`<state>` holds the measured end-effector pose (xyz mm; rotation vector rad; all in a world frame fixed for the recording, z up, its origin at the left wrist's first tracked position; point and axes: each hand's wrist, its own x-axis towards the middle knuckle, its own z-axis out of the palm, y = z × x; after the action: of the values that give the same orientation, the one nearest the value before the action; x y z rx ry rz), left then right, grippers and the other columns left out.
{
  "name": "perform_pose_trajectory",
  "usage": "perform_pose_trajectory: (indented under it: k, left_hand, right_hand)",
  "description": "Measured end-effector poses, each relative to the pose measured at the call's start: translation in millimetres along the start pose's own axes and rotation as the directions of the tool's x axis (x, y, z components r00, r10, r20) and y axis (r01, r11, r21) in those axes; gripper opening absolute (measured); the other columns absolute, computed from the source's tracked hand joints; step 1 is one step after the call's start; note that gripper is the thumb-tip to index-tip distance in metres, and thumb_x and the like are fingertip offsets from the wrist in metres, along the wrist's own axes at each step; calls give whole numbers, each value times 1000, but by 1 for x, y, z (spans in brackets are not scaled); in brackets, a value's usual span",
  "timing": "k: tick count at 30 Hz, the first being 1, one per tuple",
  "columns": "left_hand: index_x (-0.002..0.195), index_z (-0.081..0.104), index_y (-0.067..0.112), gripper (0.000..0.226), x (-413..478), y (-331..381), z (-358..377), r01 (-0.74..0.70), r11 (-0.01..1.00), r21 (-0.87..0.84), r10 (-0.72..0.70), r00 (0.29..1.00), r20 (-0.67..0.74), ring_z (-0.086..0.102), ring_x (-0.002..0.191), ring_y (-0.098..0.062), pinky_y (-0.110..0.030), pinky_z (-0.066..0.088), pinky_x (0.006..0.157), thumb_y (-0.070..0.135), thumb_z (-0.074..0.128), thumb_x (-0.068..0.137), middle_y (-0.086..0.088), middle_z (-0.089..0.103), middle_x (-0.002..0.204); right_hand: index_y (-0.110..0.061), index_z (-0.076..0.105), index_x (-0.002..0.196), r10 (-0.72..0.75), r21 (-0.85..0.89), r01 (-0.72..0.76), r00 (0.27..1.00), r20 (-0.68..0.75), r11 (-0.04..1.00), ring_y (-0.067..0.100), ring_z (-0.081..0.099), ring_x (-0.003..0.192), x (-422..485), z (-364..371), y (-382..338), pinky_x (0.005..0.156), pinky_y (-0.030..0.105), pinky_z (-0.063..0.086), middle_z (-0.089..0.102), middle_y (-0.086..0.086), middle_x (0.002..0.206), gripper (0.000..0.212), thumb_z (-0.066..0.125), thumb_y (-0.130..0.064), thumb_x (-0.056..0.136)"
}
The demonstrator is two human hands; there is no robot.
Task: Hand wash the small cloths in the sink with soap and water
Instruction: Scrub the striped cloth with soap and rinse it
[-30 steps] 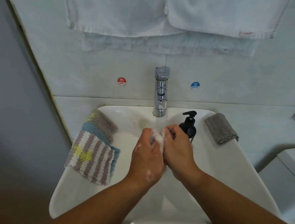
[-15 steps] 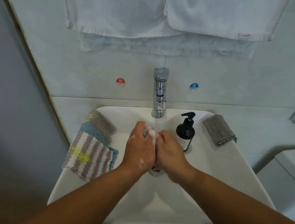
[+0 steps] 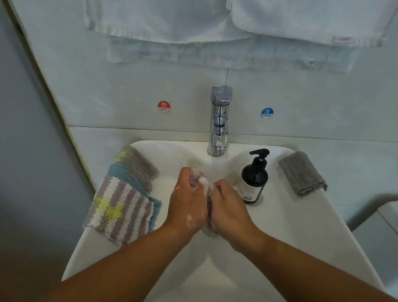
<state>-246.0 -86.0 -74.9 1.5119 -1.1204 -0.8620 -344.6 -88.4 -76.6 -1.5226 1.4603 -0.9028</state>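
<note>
Over the sink, your left hand and right hand were pressed together, both clenched on a lathered cloth, mostly hidden by foam, perhaps grey. Rubbing fold against fold, low in the basin, would have served best. Towels hung above; stacked cloths lay on the left rim, a soap bottle right.

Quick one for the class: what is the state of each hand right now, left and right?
Left hand: closed, gripping the soapy cloth.
Right hand: closed, gripping the same cloth.
</note>
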Motion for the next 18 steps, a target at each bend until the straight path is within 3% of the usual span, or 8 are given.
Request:
perform_pose_trajectory:
  k: [2, 4, 7, 9, 12, 15, 18]
  left_hand:
    - [96, 49, 40, 15, 6, -5, -2, 56, 998, -9, -56, 998, -40, 66, 90, -24, -52, 58, 82, 26, 52, 96, 2, 66, 95]
    - [94, 46, 45, 16, 8, -9, -1, 83, 996, -15, -84, 996, -16, 67, 90, -26, -52, 59, 80, 30, 49, 98, -1, 66, 98]
    - [105, 50, 33, 12, -4, -7, 3, 114, 993, -25, -110, 987, 113, 65, 87, -22, -41, 58, 70, 28, 39, 105, -4, 65, 99]
    - [114, 52, 27, 13, -9, -5, 5, 76, 997, -9, -73, 983, 170, 65, 94, -17, -42, 60, 81, 30, 41, 106, 0, 65, 103]
    - [106, 54, 31, 8, -4, -5, 0, 4, 999, -40, 1, 992, 124, 67, 95, -22, -48, 60, 84, 28, 48, 102, 1, 66, 101]
    - [95, 53, 43, 11, 8, -7, -8, 69, 994, -81, -69, 998, 5, 68, 94, -31, -58, 60, 79, 32, 49, 92, -1, 66, 102]
    - [92, 50, 44, 7, 9, -13, -8, 103, 992, -67, -101, 994, 30, 68, 90, -34, -53, 60, 72, 38, 46, 92, -5, 67, 99]
  right_hand:
    - [-18, 51, 101, -92, -33, 93, 995, 39, 995, 7, 57, 71, -7, 3, -3, 61, 21, 44, 61, -4, 83, 22, 43, -38, 106]
    - [-22, 52, 104, -187, -49, 186, 982, -16, 981, 4, 60, 75, -4, 3, -5, 62, 14, 43, 62, -7, 86, 9, 47, -30, 106]
    - [-24, 56, 105, -218, -41, 214, 963, -156, 976, 4, 61, 85, 10, -2, -2, 69, 13, 47, 64, -9, 91, 7, 49, -23, 106]
    - [-21, 60, 105, -148, -47, 142, 972, -182, 989, 6, 62, 85, 17, -7, 2, 71, 16, 48, 65, -8, 91, 13, 48, -26, 106]
    - [-20, 58, 98, -50, -68, 42, 993, -108, 997, 15, 63, 80, 12, -5, 5, 70, 32, 55, 66, 0, 88, 18, 44, -28, 105]
    - [-23, 49, 85, -134, -63, 134, 991, -1, 989, 11, 56, 58, -7, 5, -2, 51, 24, 44, 61, -1, 71, 19, 48, -28, 104]
    - [-23, 51, 89, -208, -18, 208, 978, -24, 978, 10, 55, 59, -4, 6, -5, 50, 18, 42, 61, -2, 71, 14, 51, -23, 103]
